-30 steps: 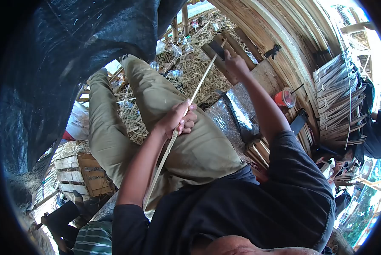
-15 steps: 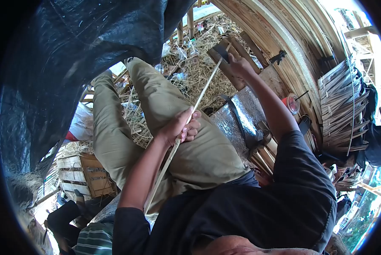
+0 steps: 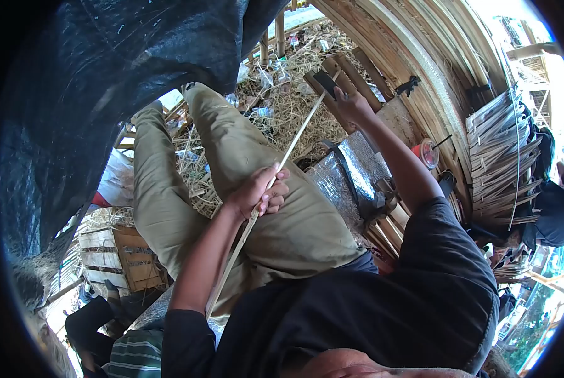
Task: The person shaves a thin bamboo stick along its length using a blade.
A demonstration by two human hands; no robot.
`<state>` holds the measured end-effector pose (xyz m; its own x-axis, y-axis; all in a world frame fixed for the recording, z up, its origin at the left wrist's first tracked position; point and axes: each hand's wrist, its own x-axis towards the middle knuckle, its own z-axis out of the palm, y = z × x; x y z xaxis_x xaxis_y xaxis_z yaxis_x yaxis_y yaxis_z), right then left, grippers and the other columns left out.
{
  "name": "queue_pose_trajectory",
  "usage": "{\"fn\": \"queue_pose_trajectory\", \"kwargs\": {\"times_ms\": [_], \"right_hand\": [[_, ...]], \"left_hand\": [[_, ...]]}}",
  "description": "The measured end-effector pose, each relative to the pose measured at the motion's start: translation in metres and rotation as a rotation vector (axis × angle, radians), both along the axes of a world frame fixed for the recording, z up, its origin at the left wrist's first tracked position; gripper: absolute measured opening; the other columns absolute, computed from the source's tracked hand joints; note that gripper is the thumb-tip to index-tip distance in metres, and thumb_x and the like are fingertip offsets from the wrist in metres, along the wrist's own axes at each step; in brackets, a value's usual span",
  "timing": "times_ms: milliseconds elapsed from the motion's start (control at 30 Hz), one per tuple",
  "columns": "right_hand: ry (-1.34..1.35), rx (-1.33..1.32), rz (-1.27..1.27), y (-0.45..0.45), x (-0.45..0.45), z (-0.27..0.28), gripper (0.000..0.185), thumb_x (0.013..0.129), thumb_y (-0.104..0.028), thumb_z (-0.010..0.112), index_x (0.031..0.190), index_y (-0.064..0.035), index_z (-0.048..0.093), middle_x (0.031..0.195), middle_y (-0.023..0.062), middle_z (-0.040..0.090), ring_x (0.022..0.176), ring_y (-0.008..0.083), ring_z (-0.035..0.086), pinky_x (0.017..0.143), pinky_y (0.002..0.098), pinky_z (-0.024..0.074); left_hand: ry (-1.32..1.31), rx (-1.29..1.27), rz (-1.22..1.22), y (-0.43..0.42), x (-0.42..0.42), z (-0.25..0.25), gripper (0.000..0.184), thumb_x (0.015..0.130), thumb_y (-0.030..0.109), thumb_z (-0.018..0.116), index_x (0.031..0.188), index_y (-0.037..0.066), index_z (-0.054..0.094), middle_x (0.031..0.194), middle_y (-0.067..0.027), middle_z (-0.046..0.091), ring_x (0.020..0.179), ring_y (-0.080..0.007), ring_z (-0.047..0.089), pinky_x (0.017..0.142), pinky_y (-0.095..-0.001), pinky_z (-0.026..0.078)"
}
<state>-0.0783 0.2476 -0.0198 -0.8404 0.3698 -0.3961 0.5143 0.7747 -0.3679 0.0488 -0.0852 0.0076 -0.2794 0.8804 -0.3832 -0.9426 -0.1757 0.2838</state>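
Note:
A long, thin pale strip [image 3: 302,126] runs slantwise over my right thigh, from near my left forearm up to a dark flat blade [image 3: 324,82]. My left hand [image 3: 263,191] is wrapped round the strip on the thigh. At the strip's far end my right hand [image 3: 355,107] grips the dark blade, whose handle is hidden by my fingers. The blade crosses the strip in front of some wooden slats [image 3: 337,112].
Long wooden strips [image 3: 414,50] curve past at the upper right, near a red cup [image 3: 426,154] with a straw. A dark tarp [image 3: 124,69] hangs left. A wooden crate [image 3: 119,258] and another person [image 3: 134,353] are lower left. Straw [image 3: 282,113] covers the ground.
The view has shifted slightly. My right hand and the blade have moved a little at the strip's far end, while my left hand keeps its hold on the strip.

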Motion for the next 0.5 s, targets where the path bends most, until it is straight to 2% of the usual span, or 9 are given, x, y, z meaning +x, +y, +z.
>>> {"fn": "queue_pose_trajectory", "kwargs": {"times_ms": [67,167,300,367,400,500], "right_hand": [[-0.08,-0.014,-0.033,-0.003,0.006,0.014,0.074,0.098,-0.061,0.043,0.08,0.0048,0.072,0.076,0.0262,0.069,0.079,0.039,0.072,0.08,0.046,0.0549],[-0.197,-0.02,-0.056,-0.01,0.017,0.033,0.074,0.098,-0.062,0.043,0.077,0.0033,0.071,0.07,0.0229,0.068,0.074,0.035,0.071,0.075,0.0446,0.0554],[-0.093,-0.023,-0.071,0.0,0.024,0.023,0.073,0.099,-0.064,0.042,0.085,0.002,0.071,0.067,0.0186,0.066,0.068,0.0281,0.07,0.064,0.0427,0.0555],[-0.191,0.002,-0.146,-0.001,0.018,0.037,0.071,0.099,-0.065,0.042,0.097,0.0011,0.07,0.065,0.0161,0.065,0.067,0.0247,0.069,0.059,0.0413,0.0552],[-0.289,0.018,-0.104,0.017,0.003,0.025,0.069,0.098,-0.065,0.042,0.119,-0.0035,0.065,0.064,0.0138,0.063,0.065,0.0227,0.068,0.054,0.0406,0.0546],[-0.164,-0.031,-0.085,0.027,-0.011,0.036,0.072,0.098,-0.066,0.042,0.123,-0.0021,0.063,0.063,0.0122,0.062,0.063,0.0218,0.067,0.056,0.0396,0.0551]], "left_hand": [[0.013,-0.011,-0.019,0.003,-0.001,-0.002,0.035,0.106,0.05,0.038,0.093,0.018,0.041,0.051,0.0065,0.033,0.033,-0.005,0.029,0.035,-0.0206,0.024],[0.002,0.004,-0.019,0.002,-0.001,-0.002,0.036,0.106,0.052,0.038,0.093,0.018,0.041,0.052,0.0064,0.033,0.034,-0.0047,0.029,0.035,-0.0203,0.025],[0.027,-0.05,-0.049,0.004,0.001,0.004,0.038,0.105,0.053,0.039,0.093,0.017,0.041,0.052,0.0065,0.032,0.037,-0.0041,0.029,0.036,-0.0203,0.025],[0.049,-0.056,-0.056,0.007,-0.001,0.005,0.039,0.105,0.054,0.04,0.093,0.017,0.041,0.053,0.0067,0.032,0.037,-0.0038,0.029,0.036,-0.0204,0.025],[0.06,-0.075,-0.046,0.01,-0.003,0.006,0.038,0.105,0.053,0.039,0.092,0.017,0.041,0.052,0.0067,0.032,0.037,-0.0037,0.028,0.036,-0.0202,0.024],[0.09,-0.112,-0.034,0.017,-0.004,0.006,0.036,0.106,0.05,0.039,0.092,0.017,0.04,0.052,0.0068,0.032,0.036,-0.0035,0.027,0.036,-0.02,0.023]]}}
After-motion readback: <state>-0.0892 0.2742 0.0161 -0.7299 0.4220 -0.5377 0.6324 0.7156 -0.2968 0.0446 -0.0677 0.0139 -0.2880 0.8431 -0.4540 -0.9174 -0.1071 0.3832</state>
